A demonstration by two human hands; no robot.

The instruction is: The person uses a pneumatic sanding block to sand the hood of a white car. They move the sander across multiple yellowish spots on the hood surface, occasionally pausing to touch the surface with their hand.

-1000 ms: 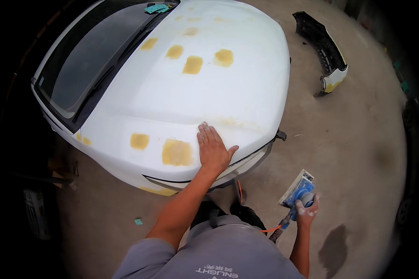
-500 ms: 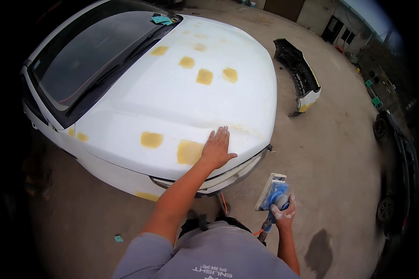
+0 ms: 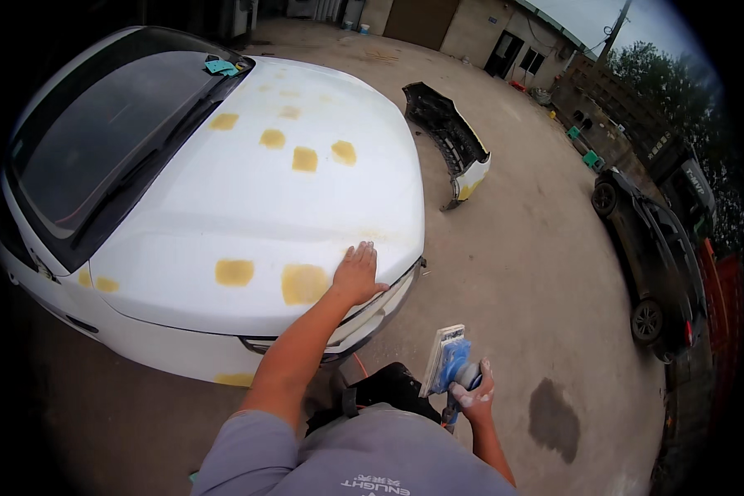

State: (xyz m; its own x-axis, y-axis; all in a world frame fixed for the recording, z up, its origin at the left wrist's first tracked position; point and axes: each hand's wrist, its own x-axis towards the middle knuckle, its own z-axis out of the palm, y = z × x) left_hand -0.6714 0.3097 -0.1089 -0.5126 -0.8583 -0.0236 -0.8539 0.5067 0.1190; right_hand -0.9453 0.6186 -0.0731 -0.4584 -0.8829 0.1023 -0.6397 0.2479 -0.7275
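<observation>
My left hand (image 3: 357, 274) lies flat on the front of a white car hood (image 3: 248, 194), palm down, fingers together and stretched out. Right beside it is a large square yellow filler patch (image 3: 304, 284); a faint yellowish smear shows just beyond the fingertips. More yellow patches dot the hood. Off the car, to the right, my right hand (image 3: 476, 395) grips a blue sander (image 3: 452, 364) by its rounded grey top. The sander's pale rectangular pad (image 3: 441, 360) is tilted on edge, facing left and away from the car. White dust coats my right fingers.
A detached bumper (image 3: 455, 140), black inside, lies on the concrete floor beyond the hood. Green sanding sheets (image 3: 221, 65) rest by the windshield. A dark car (image 3: 649, 256) is parked at the right. An orange hose (image 3: 360, 364) runs near my legs. A dark stain (image 3: 553, 420) marks the floor.
The view has swung toward the right, so the car sits farther left. My left hand stays on the hood, a little nearer the front edge patch. My right hand keeps hold of the sander.
</observation>
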